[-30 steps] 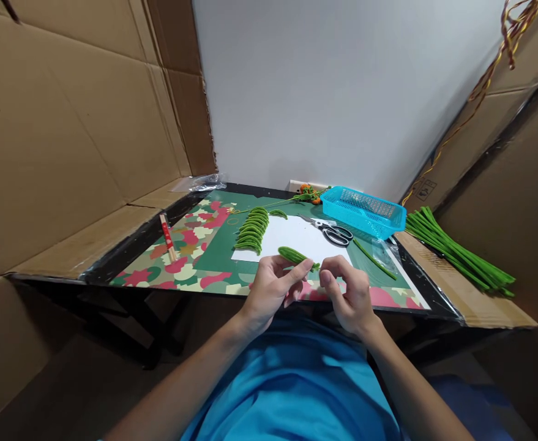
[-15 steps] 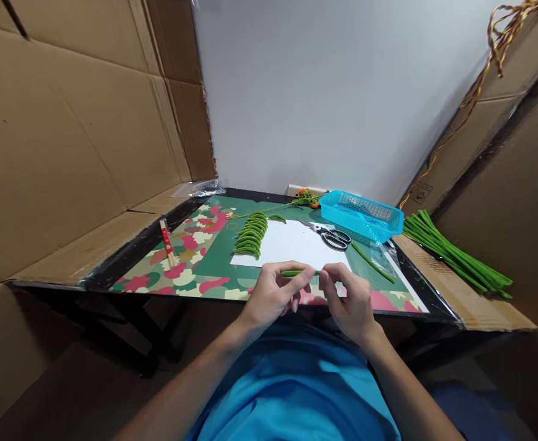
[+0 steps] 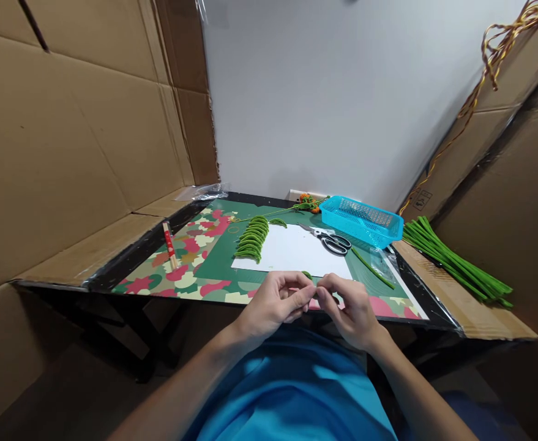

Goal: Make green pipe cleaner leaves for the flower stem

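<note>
Over the front edge of the table, my left hand [image 3: 283,299] and my right hand [image 3: 349,304] meet, their fingertips pinched together. Between them is a green fuzzy chenille stem [image 3: 306,275]; just a short curved bit shows above my fingers and the rest is hidden. Beyond my hands lies a white sheet of paper [image 3: 296,248]. On its left side, several curved green chenille pieces [image 3: 251,240] are lined up in a column, and one more curved piece [image 3: 278,222] lies apart at the top. Black-handled scissors [image 3: 335,243] rest on the paper's right edge, beside a loose green stem [image 3: 372,269].
A blue plastic basket [image 3: 363,222] stands at the back right. Orange flowers with green stems [image 3: 309,202] lie behind the paper. A bundle of green chenille stems [image 3: 456,260] rests on cardboard at the right. Wrapped chopsticks [image 3: 169,246] lie at left. Cardboard walls [image 3: 76,116] flank the table.
The green stem lay straight across my left fingers; now a curved bit of it sticks up between my hands. My fingertips have come closer together.
</note>
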